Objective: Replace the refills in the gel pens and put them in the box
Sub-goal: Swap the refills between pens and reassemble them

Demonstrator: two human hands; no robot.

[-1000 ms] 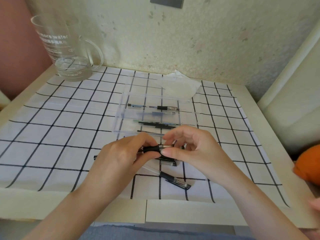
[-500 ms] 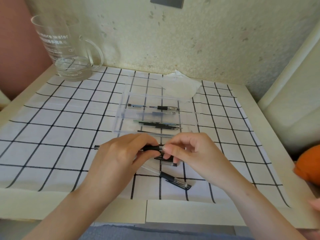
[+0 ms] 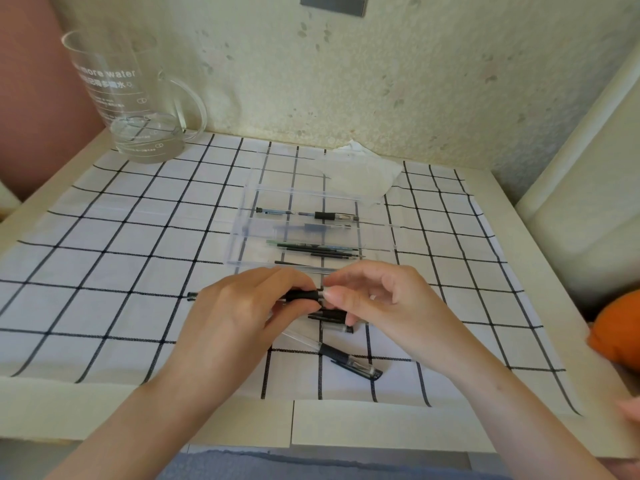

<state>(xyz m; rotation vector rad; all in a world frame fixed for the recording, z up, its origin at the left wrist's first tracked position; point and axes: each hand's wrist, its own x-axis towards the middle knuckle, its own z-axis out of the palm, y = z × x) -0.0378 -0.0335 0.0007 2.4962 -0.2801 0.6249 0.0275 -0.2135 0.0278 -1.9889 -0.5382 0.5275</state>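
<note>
Mid-job. Holding gel pen (image 3: 304, 295) over desk centre: L hand (image 3: 242, 313) grip curled round barrel, R hand (image 3: 377, 303) grip pinching tip end. Abt two pens in box (image 3: 239, 244) behind; loose pens (image 3: 349, 361) nr front edge not yet boxed.

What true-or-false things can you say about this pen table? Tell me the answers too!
1. The left hand and the right hand hold the same gel pen. True.
2. The glass jug stands at the table's far right corner. False: it stands at the far left corner.
3. A loose pen lies on the cloth, nearer the person than the fingers. True.
4. The clear box has nothing in it. False: refills and pens lie in it.
5. The cloth is plain red. False: it is white with a black grid.
</note>
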